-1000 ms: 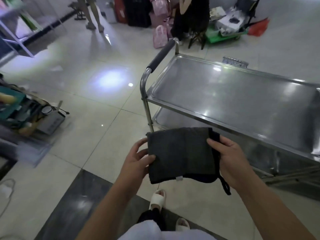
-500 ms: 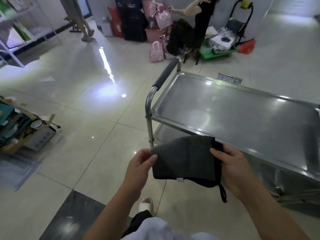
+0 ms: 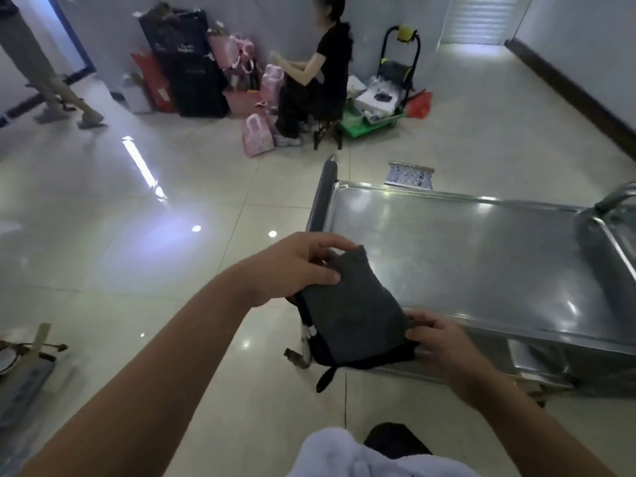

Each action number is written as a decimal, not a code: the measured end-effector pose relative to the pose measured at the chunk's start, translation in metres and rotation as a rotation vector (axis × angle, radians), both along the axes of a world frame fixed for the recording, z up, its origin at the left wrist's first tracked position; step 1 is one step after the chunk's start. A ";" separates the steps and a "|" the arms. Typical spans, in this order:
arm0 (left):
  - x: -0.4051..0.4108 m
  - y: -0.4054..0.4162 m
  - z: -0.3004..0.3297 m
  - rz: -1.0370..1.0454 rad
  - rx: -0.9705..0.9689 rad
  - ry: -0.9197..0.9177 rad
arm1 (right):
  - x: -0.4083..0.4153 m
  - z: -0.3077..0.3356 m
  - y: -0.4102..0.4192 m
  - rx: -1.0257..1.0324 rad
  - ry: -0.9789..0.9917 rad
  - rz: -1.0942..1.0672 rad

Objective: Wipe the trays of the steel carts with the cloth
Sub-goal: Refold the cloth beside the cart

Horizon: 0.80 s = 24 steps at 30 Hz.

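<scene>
A folded dark grey cloth [image 3: 354, 311] hangs over the near left corner of the steel cart's top tray [image 3: 475, 256]. My left hand [image 3: 296, 266] pinches the cloth's far upper edge. My right hand [image 3: 444, 346] grips its near lower corner, right at the tray's front rim. A black loop dangles from the cloth's bottom edge. The cart's lower tray [image 3: 537, 359] shows below the top one, partly hidden. Its padded handle [image 3: 325, 187] rises at the left end.
A second steel cart [image 3: 616, 215] butts against the first at the right. A person sits on a stool [image 3: 327, 132] among bags and boxes at the far wall. Another person's legs [image 3: 51, 87] cross at far left. A patterned box [image 3: 409, 173] lies behind the cart. Clutter lies at lower left.
Both hands have carried the cloth forward and up onto the cart's near left corner. The left hand has shifted to the cloth's far edge. The view has swung closer to the cart.
</scene>
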<state>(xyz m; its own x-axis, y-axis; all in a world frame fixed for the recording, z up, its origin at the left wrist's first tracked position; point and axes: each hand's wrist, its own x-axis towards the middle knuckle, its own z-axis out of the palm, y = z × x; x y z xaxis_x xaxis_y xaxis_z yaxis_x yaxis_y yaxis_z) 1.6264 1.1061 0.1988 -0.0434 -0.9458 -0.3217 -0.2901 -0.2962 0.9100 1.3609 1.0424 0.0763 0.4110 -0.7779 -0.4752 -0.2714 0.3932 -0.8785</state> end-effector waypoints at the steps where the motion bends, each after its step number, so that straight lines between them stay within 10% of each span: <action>1: 0.007 -0.009 0.007 -0.074 -0.012 -0.048 | 0.007 0.006 -0.005 -0.042 0.012 0.018; 9: 0.063 -0.068 0.061 -0.401 -0.083 -0.365 | 0.103 0.063 -0.105 -0.732 0.236 0.692; 24: 0.194 -0.171 0.000 0.099 0.113 -0.127 | 0.151 0.003 -0.288 -0.233 -0.040 0.475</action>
